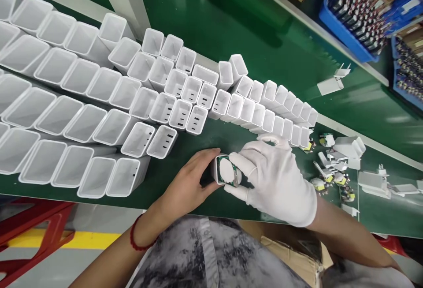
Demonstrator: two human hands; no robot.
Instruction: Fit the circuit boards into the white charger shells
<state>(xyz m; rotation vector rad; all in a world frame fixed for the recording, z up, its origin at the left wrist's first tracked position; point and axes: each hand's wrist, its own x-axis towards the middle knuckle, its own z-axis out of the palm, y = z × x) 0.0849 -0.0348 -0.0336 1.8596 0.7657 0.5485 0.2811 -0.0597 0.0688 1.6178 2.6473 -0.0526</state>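
My left hand [190, 184], bare with a red cord at the wrist, is closed around a white plastic housing [214, 174] near the table's front edge. A green circuit board with a round white pad [227, 171] sits at the mouth of that housing. My right hand [279, 177], in a white glove, pinches the board's right side between thumb and fingers. How deep the board reaches inside is hidden. Just beyond my hands stand rows of open white housings [264, 120], smaller ones to the right and larger ones [99, 175] to the left.
On the right of the green table [198, 147] lie loose circuit boards [319, 184], white covers [350, 147] and plug pieces [373, 182]. A white plug part [330, 85] lies farther back. Blue bins [343, 28] of wired components stand at top right. An open cardboard box [291, 257] is below the edge.
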